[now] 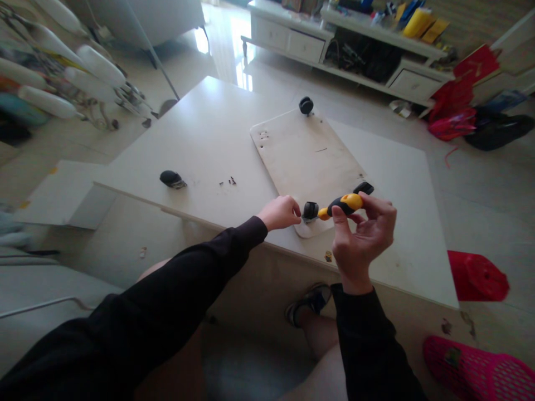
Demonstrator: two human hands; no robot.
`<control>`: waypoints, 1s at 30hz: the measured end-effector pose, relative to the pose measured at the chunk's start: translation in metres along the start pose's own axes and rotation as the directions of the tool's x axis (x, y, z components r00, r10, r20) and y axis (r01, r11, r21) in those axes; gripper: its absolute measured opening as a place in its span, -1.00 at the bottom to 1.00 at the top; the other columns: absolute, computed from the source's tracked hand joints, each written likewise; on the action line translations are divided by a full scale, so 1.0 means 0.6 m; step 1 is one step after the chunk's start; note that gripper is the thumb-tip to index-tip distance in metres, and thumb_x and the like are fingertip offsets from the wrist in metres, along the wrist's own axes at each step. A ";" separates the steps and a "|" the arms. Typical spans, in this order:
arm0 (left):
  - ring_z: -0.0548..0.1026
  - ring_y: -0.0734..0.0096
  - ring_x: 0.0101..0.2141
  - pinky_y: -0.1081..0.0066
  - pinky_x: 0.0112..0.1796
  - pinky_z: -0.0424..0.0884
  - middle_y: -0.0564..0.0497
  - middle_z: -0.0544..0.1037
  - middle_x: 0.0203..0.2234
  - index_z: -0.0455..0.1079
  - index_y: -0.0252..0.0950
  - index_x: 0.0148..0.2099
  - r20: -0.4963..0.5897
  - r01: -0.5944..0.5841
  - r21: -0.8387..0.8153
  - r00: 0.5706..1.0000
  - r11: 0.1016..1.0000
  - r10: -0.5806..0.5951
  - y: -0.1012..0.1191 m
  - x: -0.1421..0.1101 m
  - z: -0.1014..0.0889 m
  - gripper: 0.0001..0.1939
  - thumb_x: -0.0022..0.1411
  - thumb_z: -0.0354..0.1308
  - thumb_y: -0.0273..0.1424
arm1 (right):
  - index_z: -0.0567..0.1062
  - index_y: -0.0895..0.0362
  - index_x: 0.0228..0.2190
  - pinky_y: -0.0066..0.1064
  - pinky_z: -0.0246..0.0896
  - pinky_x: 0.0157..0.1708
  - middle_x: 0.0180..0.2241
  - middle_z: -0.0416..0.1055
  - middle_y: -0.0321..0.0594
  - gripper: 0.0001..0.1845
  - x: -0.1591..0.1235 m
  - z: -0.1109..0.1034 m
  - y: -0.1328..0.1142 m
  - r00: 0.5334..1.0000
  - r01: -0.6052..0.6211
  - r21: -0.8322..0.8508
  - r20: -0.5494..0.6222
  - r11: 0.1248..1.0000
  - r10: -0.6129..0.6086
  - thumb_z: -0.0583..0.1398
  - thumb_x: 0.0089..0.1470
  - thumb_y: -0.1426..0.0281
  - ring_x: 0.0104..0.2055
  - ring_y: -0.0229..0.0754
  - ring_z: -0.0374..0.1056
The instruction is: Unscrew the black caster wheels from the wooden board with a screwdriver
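A pale wooden board point(307, 159) lies flat on a low white table point(209, 139). My right hand point(363, 236) is closed round a yellow-and-black screwdriver point(345, 205), its tip pointing left at a black caster wheel point(310, 210) on the board's near corner. My left hand point(280, 213) is closed, fingers pinched right beside that caster. A second caster point(306, 104) sits at the board's far corner and another black one point(364, 187) at the near right edge.
A loose black caster point(171, 179) and several small screws point(229, 181) lie on the table to the left. A white cabinet point(334, 44) stands at the back. Red bags point(453, 108), a red object point(476, 275) and a pink basket point(480, 370) sit on the floor to the right.
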State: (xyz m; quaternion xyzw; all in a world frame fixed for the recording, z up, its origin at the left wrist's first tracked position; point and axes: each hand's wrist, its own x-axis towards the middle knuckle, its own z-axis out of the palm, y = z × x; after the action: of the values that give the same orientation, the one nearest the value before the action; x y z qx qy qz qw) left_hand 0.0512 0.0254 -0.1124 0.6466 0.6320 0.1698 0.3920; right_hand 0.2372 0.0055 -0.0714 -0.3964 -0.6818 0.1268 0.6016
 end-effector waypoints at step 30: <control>0.42 0.47 -0.56 0.43 -0.44 0.40 0.08 0.47 -0.63 0.67 -0.44 -0.20 0.247 0.210 -0.443 0.963 0.872 -0.107 0.004 0.008 0.023 -0.84 0.15 0.31 -0.55 | 0.49 -0.04 0.13 -0.21 0.64 -0.18 0.00 0.46 -0.17 -0.53 -0.004 -0.005 -0.001 0.991 -0.043 0.041 0.125 0.998 0.038 0.33 0.19 0.33 0.00 -0.08 0.55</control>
State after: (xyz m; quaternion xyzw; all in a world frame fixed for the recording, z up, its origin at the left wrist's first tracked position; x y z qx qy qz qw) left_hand 0.0632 0.0262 -0.1208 0.4939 0.5780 0.2126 0.6138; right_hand 0.2397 0.0026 -0.0723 -0.3884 -0.7069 0.1782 0.5637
